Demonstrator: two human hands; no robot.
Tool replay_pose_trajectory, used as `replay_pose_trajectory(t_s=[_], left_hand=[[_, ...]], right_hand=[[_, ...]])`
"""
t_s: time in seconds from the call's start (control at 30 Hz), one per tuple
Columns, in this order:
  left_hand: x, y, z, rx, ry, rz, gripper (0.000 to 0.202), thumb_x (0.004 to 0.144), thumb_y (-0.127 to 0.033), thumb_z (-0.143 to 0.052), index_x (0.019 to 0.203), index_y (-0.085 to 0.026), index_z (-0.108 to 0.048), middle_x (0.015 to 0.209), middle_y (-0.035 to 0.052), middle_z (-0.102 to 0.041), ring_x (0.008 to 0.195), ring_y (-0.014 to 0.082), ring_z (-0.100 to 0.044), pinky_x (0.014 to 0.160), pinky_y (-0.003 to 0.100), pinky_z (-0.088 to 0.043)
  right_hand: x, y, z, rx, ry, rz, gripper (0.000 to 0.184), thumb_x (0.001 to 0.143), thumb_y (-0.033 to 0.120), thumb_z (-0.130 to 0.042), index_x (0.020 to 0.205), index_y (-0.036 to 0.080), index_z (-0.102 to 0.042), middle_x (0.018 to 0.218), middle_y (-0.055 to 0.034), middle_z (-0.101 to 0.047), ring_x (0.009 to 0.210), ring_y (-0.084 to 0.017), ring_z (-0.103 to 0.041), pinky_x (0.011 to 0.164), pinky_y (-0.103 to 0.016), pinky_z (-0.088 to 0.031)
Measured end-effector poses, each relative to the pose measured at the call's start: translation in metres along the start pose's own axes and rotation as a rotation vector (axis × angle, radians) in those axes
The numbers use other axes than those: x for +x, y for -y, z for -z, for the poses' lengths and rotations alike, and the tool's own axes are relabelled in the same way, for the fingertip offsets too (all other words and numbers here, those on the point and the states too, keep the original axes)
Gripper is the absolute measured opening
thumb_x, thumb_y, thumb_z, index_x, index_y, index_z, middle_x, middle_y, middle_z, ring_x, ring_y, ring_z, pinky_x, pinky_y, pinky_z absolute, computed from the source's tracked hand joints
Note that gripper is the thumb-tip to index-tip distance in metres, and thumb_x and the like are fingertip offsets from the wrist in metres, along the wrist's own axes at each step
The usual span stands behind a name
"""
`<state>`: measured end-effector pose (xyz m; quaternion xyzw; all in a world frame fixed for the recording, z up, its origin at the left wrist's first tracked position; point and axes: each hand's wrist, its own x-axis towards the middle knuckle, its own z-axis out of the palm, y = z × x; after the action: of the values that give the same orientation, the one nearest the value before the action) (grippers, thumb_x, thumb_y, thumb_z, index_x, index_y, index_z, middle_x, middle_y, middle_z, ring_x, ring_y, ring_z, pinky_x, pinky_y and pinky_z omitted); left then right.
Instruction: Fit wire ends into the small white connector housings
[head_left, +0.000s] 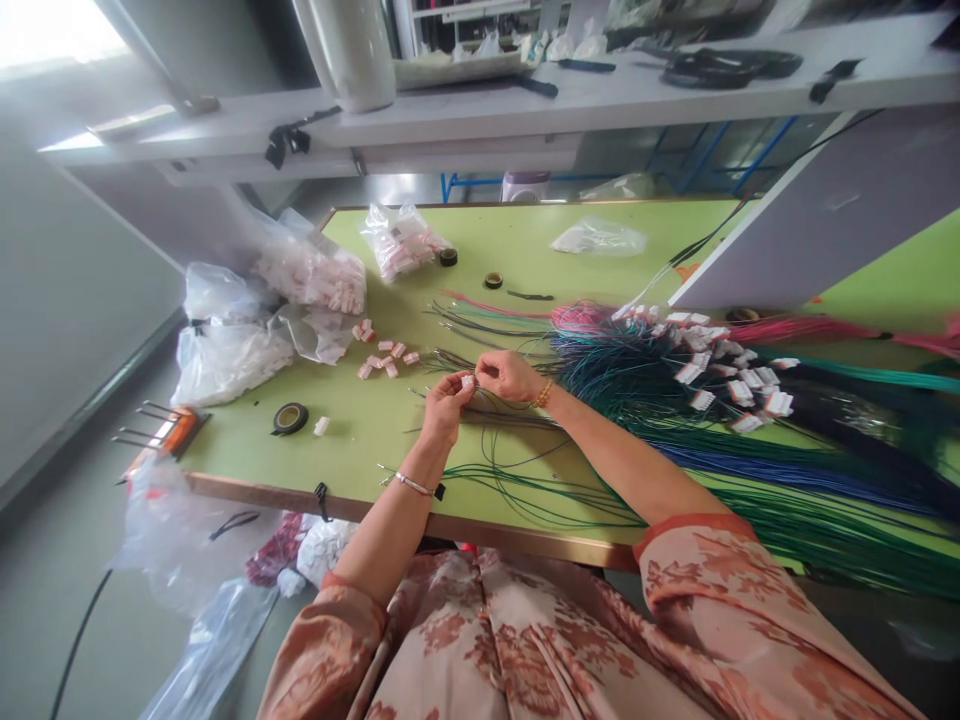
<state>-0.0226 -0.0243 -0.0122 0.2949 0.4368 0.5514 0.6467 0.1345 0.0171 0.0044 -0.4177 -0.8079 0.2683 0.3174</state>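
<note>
My left hand (pixel 448 402) is closed on a small white connector housing (pixel 468 382), pinched between thumb and fingertips. Right beside it, my right hand (pixel 510 377) is closed in a pinch on a thin wire at the housing; the wire's end is hidden by the fingers. Loose dark wires (pixel 517 418) with bare-looking tips lie under and around both hands. To the left of my hands, several white-and-pink connectors (pixel 387 358) are scattered on the green table (pixel 360 450). A single white connector (pixel 321 426) lies nearer the left edge.
A large wire bundle with finished-looking connectors (pixel 739 385) spreads to the right. Black tape rolls (pixel 289 419) and bags of connectors (pixel 311 265) sit on the left and back. A white shelf (pixel 480 125) crosses above the table. An orange pronged holder (pixel 169 435) stands at the left corner.
</note>
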Motion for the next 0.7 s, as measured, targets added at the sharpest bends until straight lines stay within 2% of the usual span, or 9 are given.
replay_pose_trajectory(t_s=[0.17,0.43,0.7], left_hand=[[0.004,-0.0004,-0.0025,0.001,-0.012,-0.005,0.038,0.052,-0.025,-0.089,0.084,-0.015,-0.071,0.077,0.0022,-0.069,0.064,0.0075,-0.056,0.063,0.022,-0.041],[0.0076,0.0019,-0.0047,-0.001,0.001,0.001,0.038,0.051,-0.025,-0.089,0.084,-0.016,-0.071,0.078,0.0013,-0.069,0.07,0.0092,-0.059,0.068,0.023,-0.043],[0.0093,0.0,-0.005,-0.094,-0.003,0.011,0.036,0.053,-0.02,-0.087,0.085,-0.017,-0.07,0.082,0.0014,-0.069,0.068,0.0074,-0.058,0.064,0.021,-0.04]], right_hand=[[-0.0005,-0.0058,-0.0034,0.125,-0.011,-0.055,0.023,0.08,0.033,-0.049,0.072,0.015,-0.061,0.06,0.0016,-0.055,0.054,-0.01,-0.042,0.053,-0.021,-0.032],[-0.0005,-0.0014,0.0003,-0.11,-0.034,-0.04,0.018,0.08,0.029,-0.053,0.073,0.016,-0.064,0.067,-0.0018,-0.062,0.06,-0.011,-0.047,0.058,-0.022,-0.033],[-0.0006,-0.0012,0.0016,-0.058,-0.03,-0.049,0.022,0.083,0.031,-0.05,0.075,0.015,-0.063,0.063,-0.0007,-0.06,0.056,-0.011,-0.046,0.056,-0.022,-0.031]])
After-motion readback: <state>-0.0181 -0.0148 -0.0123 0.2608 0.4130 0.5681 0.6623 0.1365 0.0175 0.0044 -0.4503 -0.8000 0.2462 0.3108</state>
